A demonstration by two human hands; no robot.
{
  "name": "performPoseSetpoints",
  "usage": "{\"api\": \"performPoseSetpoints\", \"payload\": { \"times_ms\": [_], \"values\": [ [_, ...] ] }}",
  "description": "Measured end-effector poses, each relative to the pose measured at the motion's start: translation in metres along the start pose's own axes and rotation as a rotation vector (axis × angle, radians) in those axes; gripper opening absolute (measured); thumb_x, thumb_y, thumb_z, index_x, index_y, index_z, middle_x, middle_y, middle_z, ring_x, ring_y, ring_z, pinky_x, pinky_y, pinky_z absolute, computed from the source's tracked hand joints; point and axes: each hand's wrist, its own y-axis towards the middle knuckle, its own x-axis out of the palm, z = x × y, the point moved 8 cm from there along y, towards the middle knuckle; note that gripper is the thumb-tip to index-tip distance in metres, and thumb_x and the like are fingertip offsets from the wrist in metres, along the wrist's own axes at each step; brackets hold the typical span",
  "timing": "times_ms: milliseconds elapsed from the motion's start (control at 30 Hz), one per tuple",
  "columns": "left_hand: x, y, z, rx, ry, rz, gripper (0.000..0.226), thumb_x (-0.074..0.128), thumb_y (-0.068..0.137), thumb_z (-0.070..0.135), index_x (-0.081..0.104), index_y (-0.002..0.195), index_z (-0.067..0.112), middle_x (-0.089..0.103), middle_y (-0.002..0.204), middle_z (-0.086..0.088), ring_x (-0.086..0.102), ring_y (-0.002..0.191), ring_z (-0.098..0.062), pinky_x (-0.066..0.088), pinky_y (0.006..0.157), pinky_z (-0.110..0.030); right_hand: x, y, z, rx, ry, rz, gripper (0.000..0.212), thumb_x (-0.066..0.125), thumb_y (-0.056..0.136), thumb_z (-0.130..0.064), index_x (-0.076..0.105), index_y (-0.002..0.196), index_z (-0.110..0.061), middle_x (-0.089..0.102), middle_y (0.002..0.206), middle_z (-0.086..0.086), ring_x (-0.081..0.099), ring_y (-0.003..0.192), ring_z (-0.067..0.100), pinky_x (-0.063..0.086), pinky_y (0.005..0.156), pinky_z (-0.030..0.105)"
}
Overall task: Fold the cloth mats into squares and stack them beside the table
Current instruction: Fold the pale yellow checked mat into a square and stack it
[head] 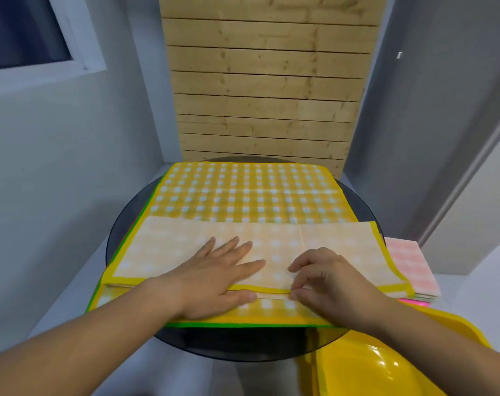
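Yellow mat [243,192] mid first fold; folded stack [411,264] alongside. Presses flap [271,241] with flat left hand [214,278], pinches hem [271,289] with right hand [329,281].

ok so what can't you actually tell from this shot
Head view only.
- Mats under the yellow mat: only a green edge shows; the top mat covers the rest.
- Folded stack: partly behind the mat's corner, layers too blurred to count.
- Yellow plastic thing: cut off by the lower right frame edge.

Matt checked cloth mat [251,192], glossy dark glass table [120,224], glossy yellow plastic chair [386,364].
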Motion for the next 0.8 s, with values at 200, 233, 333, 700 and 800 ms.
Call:
{"api": "performPoseSetpoints", "payload": {
  "times_ms": [200,233,333,700,800],
  "values": [
    [0.003,-0.001,-0.003,0.013,-0.006,0.026,0.069,0.020,0.096,0.075,-0.008,0.155,0.053,-0.023,0.164,0.016,-0.029,0.148,-0.005,-0.012,0.124,-0.043,0.006,-0.002,-0.006,-0.054,-0.089,-0.064,0.018,0.063,0.089,-0.049,0.073,0.100,-0.038,0.053,0.122,-0.026,0.041,0.116,-0.003,0.037,0.101,0.026],
    [0.003,-0.001,-0.003,0.013,-0.009,0.032,0.069,0.020,0.096,0.075,-0.007,0.155,0.053,-0.022,0.165,0.016,-0.029,0.149,-0.005,-0.011,0.125,-0.043,0.006,-0.002,-0.008,-0.059,-0.105,-0.066,0.019,0.063,0.089,-0.047,0.073,0.102,-0.038,0.054,0.122,-0.025,0.042,0.114,-0.002,0.038,0.100,0.025],
    [0.003,-0.002,-0.004,0.017,-0.016,0.053,0.068,0.020,0.096,0.074,-0.003,0.156,0.052,-0.020,0.165,0.015,-0.026,0.150,-0.005,-0.010,0.125,-0.043,0.004,0.002,-0.015,-0.094,-0.145,-0.081,0.021,0.064,0.089,-0.044,0.072,0.107,-0.036,0.058,0.118,-0.025,0.047,0.109,-0.001,0.041,0.095,0.020],
    [0.002,-0.005,-0.001,0.015,-0.041,0.092,0.070,0.022,0.098,0.072,0.003,0.159,0.044,-0.012,0.168,0.011,-0.019,0.153,-0.008,-0.008,0.125,-0.043,0.011,0.071,0.014,0.100,-0.153,-0.095,0.066,0.039,0.101,-0.048,0.012,0.157,-0.025,0.004,0.164,-0.008,-0.005,0.151,0.014,0.002,0.120,0.032],
    [-0.002,-0.004,-0.004,-0.027,-0.064,0.130,0.069,0.022,0.098,0.070,0.007,0.160,0.041,0.000,0.169,0.011,-0.006,0.154,-0.008,-0.001,0.125,-0.042,0.034,0.076,0.021,0.119,-0.232,-0.177,0.068,0.028,0.102,-0.051,-0.002,0.157,-0.024,-0.006,0.165,-0.005,-0.010,0.151,0.016,-0.003,0.123,0.038]
  ]
}}
